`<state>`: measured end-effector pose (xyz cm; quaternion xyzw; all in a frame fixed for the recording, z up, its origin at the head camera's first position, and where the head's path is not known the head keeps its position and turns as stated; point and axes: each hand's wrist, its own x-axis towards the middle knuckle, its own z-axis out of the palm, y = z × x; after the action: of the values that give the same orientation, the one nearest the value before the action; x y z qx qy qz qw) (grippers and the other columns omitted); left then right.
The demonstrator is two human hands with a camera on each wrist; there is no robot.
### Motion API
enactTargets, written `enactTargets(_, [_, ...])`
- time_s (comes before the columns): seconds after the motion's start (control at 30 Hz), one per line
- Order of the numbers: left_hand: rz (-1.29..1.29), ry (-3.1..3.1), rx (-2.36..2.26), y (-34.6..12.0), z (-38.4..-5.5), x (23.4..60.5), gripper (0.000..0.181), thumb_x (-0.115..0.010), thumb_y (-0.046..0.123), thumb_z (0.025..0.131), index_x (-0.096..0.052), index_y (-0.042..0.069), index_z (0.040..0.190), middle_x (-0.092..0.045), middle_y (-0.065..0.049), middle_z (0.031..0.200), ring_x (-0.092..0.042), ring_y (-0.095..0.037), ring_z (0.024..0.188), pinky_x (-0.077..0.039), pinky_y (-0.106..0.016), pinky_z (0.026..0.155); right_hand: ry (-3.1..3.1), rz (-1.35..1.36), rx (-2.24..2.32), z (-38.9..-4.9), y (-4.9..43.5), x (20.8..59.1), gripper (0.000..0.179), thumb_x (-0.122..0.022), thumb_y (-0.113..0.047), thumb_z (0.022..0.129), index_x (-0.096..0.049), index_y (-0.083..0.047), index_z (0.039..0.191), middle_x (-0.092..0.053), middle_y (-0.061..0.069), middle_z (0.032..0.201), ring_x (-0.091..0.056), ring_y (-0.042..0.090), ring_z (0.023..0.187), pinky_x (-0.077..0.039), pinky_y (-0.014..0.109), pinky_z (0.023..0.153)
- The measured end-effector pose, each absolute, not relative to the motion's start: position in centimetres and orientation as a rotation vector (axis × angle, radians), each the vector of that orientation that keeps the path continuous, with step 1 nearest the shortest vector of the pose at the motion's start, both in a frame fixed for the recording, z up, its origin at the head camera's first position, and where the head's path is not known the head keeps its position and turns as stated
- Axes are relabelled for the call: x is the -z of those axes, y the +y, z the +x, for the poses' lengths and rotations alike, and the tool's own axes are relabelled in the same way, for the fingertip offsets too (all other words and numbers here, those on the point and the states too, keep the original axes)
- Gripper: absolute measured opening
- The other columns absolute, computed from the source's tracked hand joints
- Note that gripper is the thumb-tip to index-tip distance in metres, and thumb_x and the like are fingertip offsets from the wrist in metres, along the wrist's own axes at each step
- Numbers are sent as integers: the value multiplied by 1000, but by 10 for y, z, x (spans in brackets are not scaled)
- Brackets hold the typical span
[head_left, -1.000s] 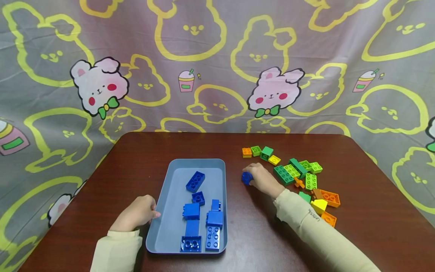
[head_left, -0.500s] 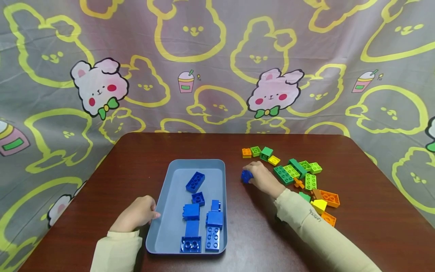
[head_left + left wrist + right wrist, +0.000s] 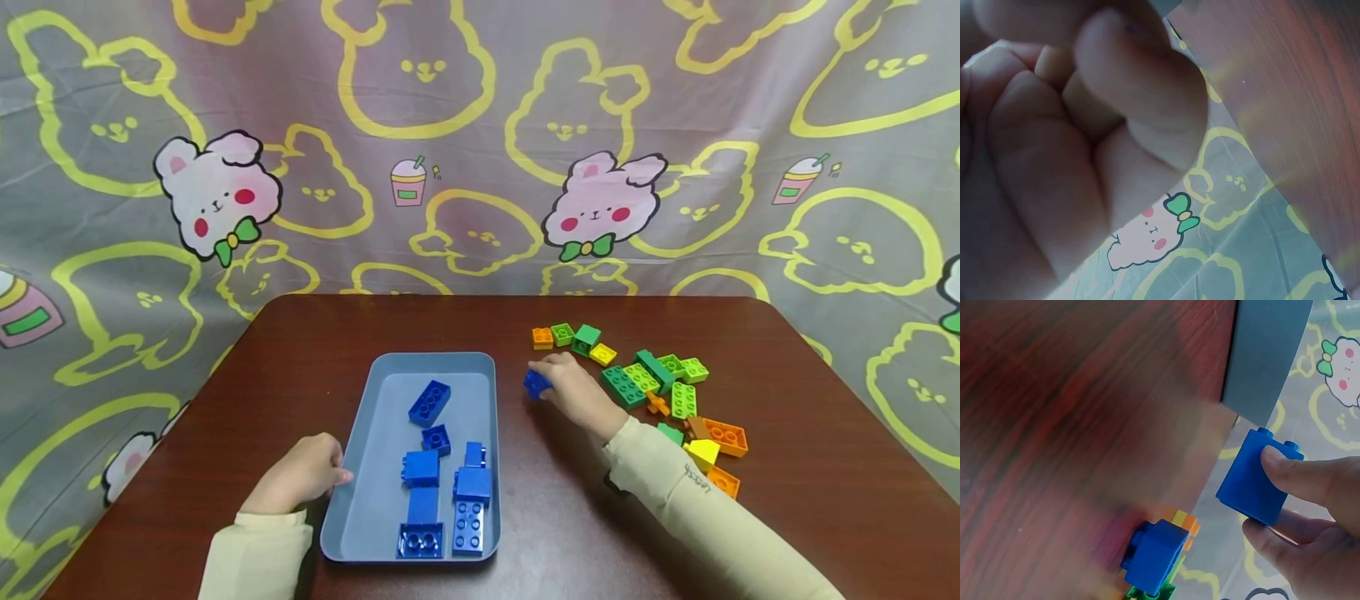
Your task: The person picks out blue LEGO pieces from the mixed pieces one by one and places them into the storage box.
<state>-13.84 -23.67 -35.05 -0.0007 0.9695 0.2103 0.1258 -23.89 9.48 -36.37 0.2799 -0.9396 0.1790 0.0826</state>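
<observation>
In the head view a grey-blue tray [image 3: 360, 433] holds several blue toy bricks [image 3: 470, 527]. My left hand [image 3: 300, 475] is at the tray's left rim, fingers curled, with a fingertip overlapping the edge; the left wrist view shows mostly its folded fingers [image 3: 1141, 87]. To the right of the tray, my right hand [image 3: 573, 392] pinches a blue brick [image 3: 1257, 478] between thumb and fingers, its two visible studs pointing away from the palm. Another blue brick [image 3: 1157, 553] shows lower in the right wrist view, beside green and orange pieces.
Loose green bricks [image 3: 625, 386], orange bricks [image 3: 723, 436] and yellow bricks [image 3: 702, 454] lie to the right, some close to the right sleeve. A short row with an orange brick [image 3: 542, 337] sits farther back. A patterned curtain [image 3: 480, 150] hangs behind the brown table [image 3: 315, 333].
My right hand has moved slightly left and away from me, carrying the blue brick nearer the tray. The left hand and the tray stay in place.
</observation>
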Motion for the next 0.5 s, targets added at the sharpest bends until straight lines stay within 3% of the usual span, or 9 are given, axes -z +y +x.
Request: enactTargets(0.5, [3,2834,-616,-237,-138,352,28,-68,5,76,-47,4,58,-48,-5,51,-43,-16,47,-33,-28,45,-2750,861,-547,-227,85,355,43,-69,3,74,-57,3,115,-58,17,105,-50,29,97,-47,36,75])
